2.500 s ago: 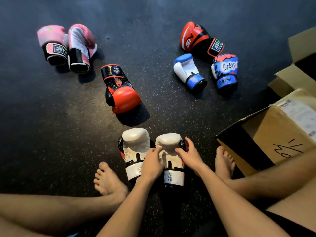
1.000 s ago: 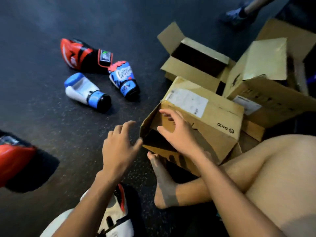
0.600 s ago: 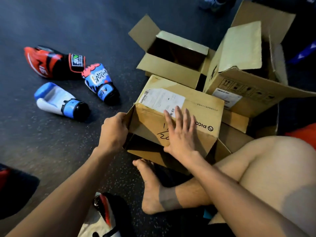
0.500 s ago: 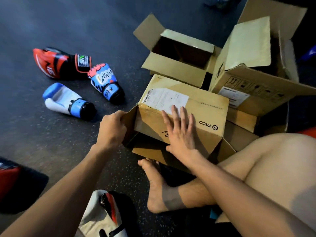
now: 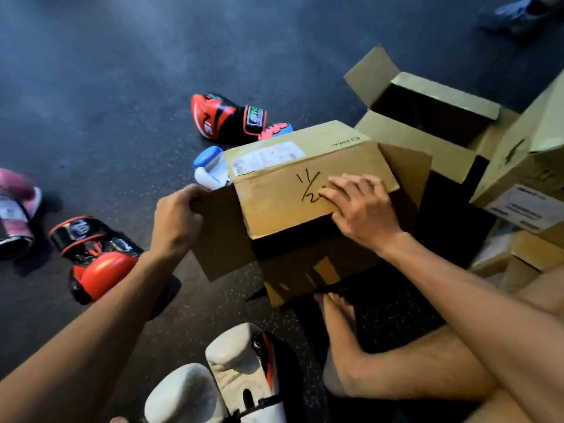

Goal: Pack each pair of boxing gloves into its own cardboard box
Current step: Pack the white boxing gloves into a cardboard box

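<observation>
A cardboard box [image 5: 293, 166] with a handwritten mark lies on its side on the dark floor, its opening facing me. My left hand [image 5: 178, 219] grips its left side flap. My right hand [image 5: 361, 206] presses flat on the upper flap. The white pair of gloves [image 5: 235, 377] lies near my legs at the bottom. A red-and-black glove [image 5: 100, 257] rests to the left, its mate [image 5: 225, 119] beyond the box. A blue-and-white glove [image 5: 210, 167] peeks out behind the box, with a second blue glove [image 5: 274, 131] mostly hidden. A pink glove [image 5: 15, 209] lies at the left edge.
An open empty box [image 5: 427, 117] stands behind on the right. Another box [image 5: 528, 166] with a label fills the right edge, smaller cartons [image 5: 518, 257] below it. My bare foot [image 5: 341, 325] and crossed legs lie under the box. Someone's shoe [image 5: 518, 13] shows at top right.
The box has been dragged toward me and turned, its marked flap now on top. My left hand still holds the side flap; the view swung back left, showing the white gloves again.
</observation>
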